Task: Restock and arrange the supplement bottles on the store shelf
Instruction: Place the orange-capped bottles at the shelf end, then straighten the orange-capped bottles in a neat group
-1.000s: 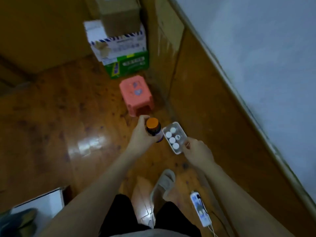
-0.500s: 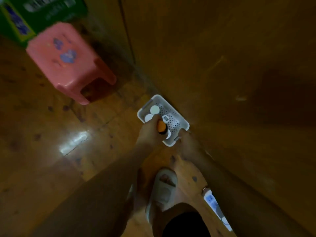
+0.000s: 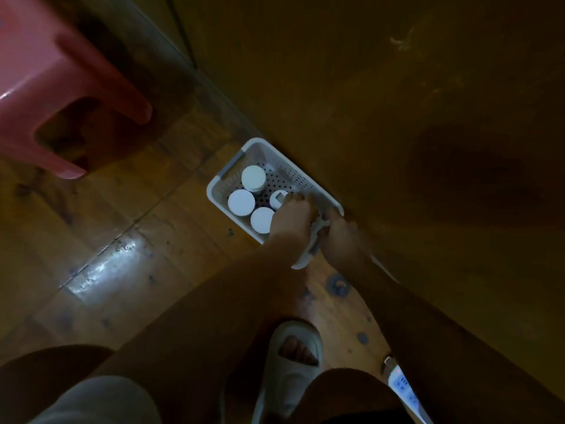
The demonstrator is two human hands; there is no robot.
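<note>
A white perforated basket (image 3: 227,166) sits on the wooden floor against a wooden panel. Three white-capped supplement bottles (image 3: 253,178) stand upright in its left half, with a smaller white flip-top bottle (image 3: 278,198) beside them. My left hand (image 3: 290,218) reaches down into the basket, fingers curled round the orange-capped bottle, which the hand hides. My right hand (image 3: 342,240) grips the basket's near end handle.
A pink plastic stool (image 3: 61,87) stands at the upper left. The wooden panel (image 3: 397,117) rises along the right. My foot in a pale slipper (image 3: 293,356) is just below the basket, and a white power strip (image 3: 400,384) lies at the lower right.
I have bent down closer to the floor. My left hand has lowered the orange-capped bottle into the basket, and the cap is now hidden. My right hand keeps its hold on the basket.
</note>
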